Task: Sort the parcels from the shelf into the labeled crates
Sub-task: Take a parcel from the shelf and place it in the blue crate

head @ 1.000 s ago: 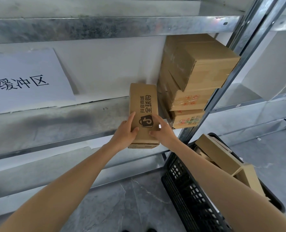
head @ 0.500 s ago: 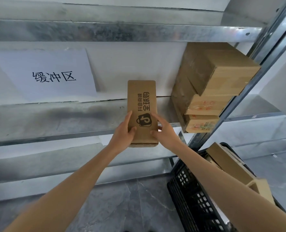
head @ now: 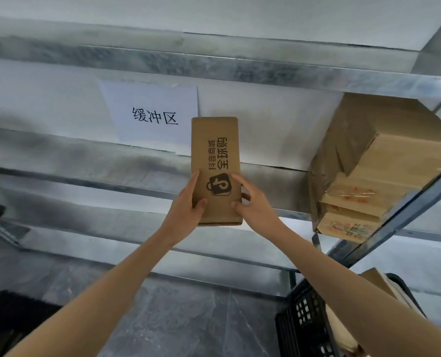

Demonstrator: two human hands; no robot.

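A narrow brown cardboard parcel (head: pixel 215 150) with black printed characters and a bag logo stands on end in front of the metal shelf (head: pixel 85 166). My left hand (head: pixel 186 210) grips its lower left edge, thumb on the front. My right hand (head: pixel 253 204) holds the lower right edge, thumb and fingers spread across the front and side. A stack of brown parcels (head: pixel 369 163) sits on the shelf at the right. A black plastic crate (head: pixel 302 323) with a cardboard parcel inside stands on the floor at lower right.
A white paper sign (head: pixel 152 117) with black characters hangs on the wall behind the shelf. A metal upright (head: pixel 394 228) runs diagonally at the right. Another dark crate edge (head: pixel 13 313) shows at lower left on the grey floor.
The view has swung left and nearer: the sign, the parcel stack and the crate shifted right in frame. Both hands keep holding the parcel, held up in front of the shelf.
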